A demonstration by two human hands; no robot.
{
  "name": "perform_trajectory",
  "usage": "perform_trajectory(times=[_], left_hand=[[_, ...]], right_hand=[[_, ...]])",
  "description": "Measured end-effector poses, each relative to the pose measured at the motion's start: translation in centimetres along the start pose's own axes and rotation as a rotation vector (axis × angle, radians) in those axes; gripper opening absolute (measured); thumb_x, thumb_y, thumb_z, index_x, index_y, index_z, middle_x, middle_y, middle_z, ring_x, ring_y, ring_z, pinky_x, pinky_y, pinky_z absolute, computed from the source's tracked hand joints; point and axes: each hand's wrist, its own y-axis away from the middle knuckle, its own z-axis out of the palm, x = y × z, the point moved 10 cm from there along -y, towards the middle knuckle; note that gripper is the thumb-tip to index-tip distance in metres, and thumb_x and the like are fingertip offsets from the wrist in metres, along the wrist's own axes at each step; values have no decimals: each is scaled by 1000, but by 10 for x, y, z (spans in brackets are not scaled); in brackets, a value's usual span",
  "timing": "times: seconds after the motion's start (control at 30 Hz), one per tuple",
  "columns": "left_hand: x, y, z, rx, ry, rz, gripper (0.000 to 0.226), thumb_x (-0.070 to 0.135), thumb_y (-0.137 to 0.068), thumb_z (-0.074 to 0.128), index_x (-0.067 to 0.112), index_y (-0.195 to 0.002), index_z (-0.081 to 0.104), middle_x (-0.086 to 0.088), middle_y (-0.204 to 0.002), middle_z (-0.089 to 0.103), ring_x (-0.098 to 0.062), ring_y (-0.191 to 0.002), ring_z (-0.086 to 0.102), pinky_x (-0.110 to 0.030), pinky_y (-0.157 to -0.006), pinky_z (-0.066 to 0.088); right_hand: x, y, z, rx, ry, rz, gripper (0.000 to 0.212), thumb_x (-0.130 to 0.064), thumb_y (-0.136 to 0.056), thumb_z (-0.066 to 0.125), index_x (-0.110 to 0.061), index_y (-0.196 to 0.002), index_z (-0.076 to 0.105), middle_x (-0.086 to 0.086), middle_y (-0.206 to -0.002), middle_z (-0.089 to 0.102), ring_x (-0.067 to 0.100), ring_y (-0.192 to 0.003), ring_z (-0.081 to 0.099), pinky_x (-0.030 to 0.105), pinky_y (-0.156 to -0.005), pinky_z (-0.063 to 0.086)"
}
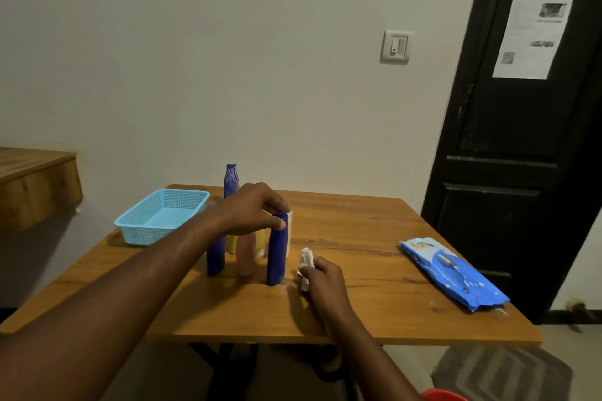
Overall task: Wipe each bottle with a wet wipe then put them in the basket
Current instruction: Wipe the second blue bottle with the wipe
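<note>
Left hand (252,210) pinches the near blue bottle (277,251) by its cap to steady it; right hand (321,280) grips a wadded wipe (305,262) just right of it, ready to wipe. Basket (163,216) far left holds no bottles.

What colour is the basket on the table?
Light blue, with a mesh-hole pattern; the basket shows best in the head view.

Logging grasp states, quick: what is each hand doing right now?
Left hand: pinches the top of the nearest tall dark blue plastic bottle.
Right hand: grips the crumpled white wet wipe.
</note>
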Motion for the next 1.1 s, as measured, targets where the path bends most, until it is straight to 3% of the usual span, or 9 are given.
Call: perform_trajectory(times=[0.13,0.23,0.3,0.4,0.47,0.63,0.83,1.0,1.1], left_hand=[[1,-1,3,9,-68,1,32,20,-86,78,18,-118,74,6,-120,71,4,-85,59,-6,-61,41],[0,-2,2,29,-61,-7,29,20,-86,78,17,-115,76,4,-119,71,2,-87,59,-4,-61,39],[-2,-2,0,40,-56,-12,27,22,-85,79,18,-112,77,4,-117,71,-1,-91,59,-6,-65,37],[-5,-1,-1,51,-46,-27,27,22,-84,79,18,-111,78,4,-116,72,-2,-93,58,-8,-67,37],[-7,-1,-1,61,-38,-35,27,22,-84,79,17,-111,78,5,-115,72,-1,-91,57,-9,-67,37],[-8,-1,-1,80,-7,-44,27,21,-84,80,17,-110,78,4,-114,73,-2,-92,59,-9,-66,38],[-6,0,0,50,-12,-50,26,20,-83,80,16,-109,79,3,-115,73,-3,-93,60,-9,-67,38],[-4,-1,1,38,-17,-39,28,16,-85,78,13,-113,77,0,-118,72,-5,-96,58,-10,-66,39],[-6,-1,2,35,-12,-42,28,16,-86,78,12,-113,77,0,-118,72,-6,-95,59,-10,-65,39]], right_hand=[[-11,5,25,-138,131,-20,24,-12,-98,49,-14,-108,71,7,-98,72,14,-85,65,26,-68,49],[-17,5,37,-110,458,-118,16,-17,-97,56,-21,-102,71,-3,-90,71,9,-82,63,23,-63,45],[-23,5,36,0,718,-207,12,-25,-98,58,-24,-98,70,-3,-94,69,13,-96,58,30,-72,46],[-28,11,38,64,841,-261,16,-32,-100,56,-25,-103,70,-2,-105,64,18,-108,48,38,-89,43],[-30,15,41,50,909,-269,19,-35,-101,54,-24,-104,69,-1,-106,61,19,-109,48,40,-92,42],[-35,34,58,-38,910,-315,26,-44,-98,59,-23,-105,72,-4,-104,67,16,-106,51,40,-94,44],[-50,39,56,19,918,-461,22,-42,-99,57,-31,-114,69,-9,-108,65,11,-103,50,36,-94,44],[-39,26,16,164,854,-392,19,-39,-97,59,-32,-107,73,-12,-96,64,8,-93,50,33,-86,44],[-38,20,16,156,905,-367,18,-38,-98,59,-30,-106,73,-9,-98,65,12,-97,53,36,-88,46]])
